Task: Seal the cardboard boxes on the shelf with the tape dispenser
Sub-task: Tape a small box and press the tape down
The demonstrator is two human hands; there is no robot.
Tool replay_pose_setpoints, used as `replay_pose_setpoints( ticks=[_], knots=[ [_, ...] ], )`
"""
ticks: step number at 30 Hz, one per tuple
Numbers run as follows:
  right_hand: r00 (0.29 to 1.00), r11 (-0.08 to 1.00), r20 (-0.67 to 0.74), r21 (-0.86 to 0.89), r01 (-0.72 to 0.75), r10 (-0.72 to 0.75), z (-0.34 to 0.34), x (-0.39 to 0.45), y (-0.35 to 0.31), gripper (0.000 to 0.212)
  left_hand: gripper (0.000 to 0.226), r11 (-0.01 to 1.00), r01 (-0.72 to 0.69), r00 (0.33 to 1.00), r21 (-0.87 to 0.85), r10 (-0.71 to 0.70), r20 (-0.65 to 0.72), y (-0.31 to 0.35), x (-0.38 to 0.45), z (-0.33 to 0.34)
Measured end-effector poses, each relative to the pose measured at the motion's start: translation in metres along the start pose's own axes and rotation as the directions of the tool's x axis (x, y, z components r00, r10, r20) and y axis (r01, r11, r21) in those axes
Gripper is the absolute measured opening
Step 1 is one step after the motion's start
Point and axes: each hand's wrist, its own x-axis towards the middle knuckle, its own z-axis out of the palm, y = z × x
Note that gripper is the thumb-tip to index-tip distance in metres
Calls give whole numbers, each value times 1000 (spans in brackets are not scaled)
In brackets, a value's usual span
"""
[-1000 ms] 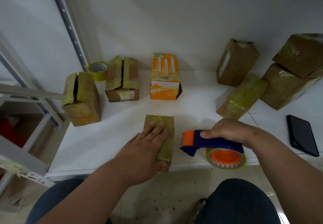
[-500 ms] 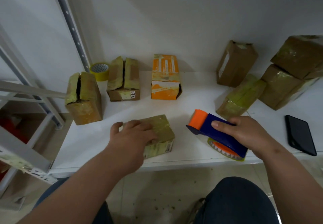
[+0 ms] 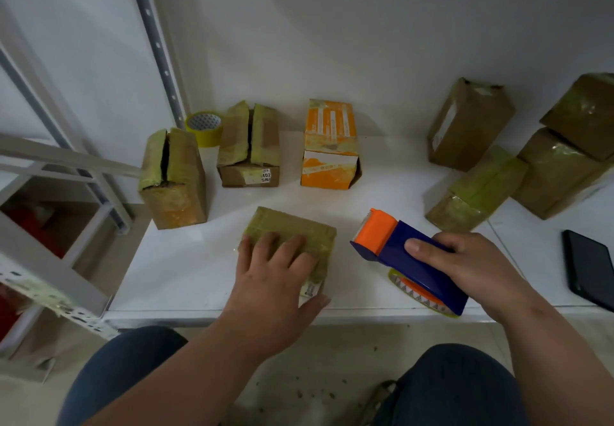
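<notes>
Hands on box and dispenser, near shelf edge.
Left hand (image 3: 275,279) rests flat, fingers straight, on the glossy tape-wrapped brown cardboard box (image 3: 292,233); right hand (image 3: 465,266) grips the blue-and-orange plastic tape dispenser (image 3: 392,246).

The left hand (image 3: 272,279) covers the near half of the small taped box (image 3: 292,236), so its near top edge is hidden. The right hand (image 3: 465,266) hides the tape dispenser (image 3: 408,259) handle, and most of its roll sits under the blue body. The phone (image 3: 588,266) and the stacked boxes (image 3: 578,146) run off the right edge. The label (image 3: 265,176) print is too small to read.
</notes>
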Motion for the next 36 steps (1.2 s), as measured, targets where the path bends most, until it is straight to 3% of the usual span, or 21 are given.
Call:
replay_pose_setpoints(
  ticks=[4,6,12,17,20,22,24,27,29,32,36],
  knots=[
    [1000,999,16,35,13,-14,2,-2,-3,54,72,999,38,998,17,-38,-42,-2,9,0],
    [1000,999,21,40,20,-20,3,-3,-4,54,63,999,45,997,-17,-46,-64,2,13,-4],
    [997,998,64,51,33,-37,-1,-5,0,52,48,968,-152,988,-202,148,-32,-23,13,-7],
    [986,995,132,37,93,-98,0,-10,-6,60,54,918,-54,996,-392,76,40,-32,2,-17],
    [973,987,170,75,145,-155,1,-13,-12,62,26,764,108,991,-636,-130,13,-14,1,-32],
    [965,977,176,120,176,-196,0,-14,-15,70,9,514,244,956,-823,-271,114,-1,0,-43],
    [955,962,182,182,202,-235,-1,-16,-17,69,31,248,350,918,-903,-283,278,7,2,-48],
    [939,941,207,257,219,-275,-3,-17,-18,67,64,13,434,889,-901,-170,426,12,1,-50],
    [929,938,231,263,226,-288,-2,-19,-20,67,56,-46,434,893,-900,-114,436,14,-1,-49],
    [920,943,261,237,234,-294,2,-24,-25,65,15,-37,395,910,-918,-120,396,15,-5,-47],
    [910,957,297,129,261,-289,8,-28,-34,51,17,-2,369,905,-930,-230,359,11,-10,-42]
  ],
)
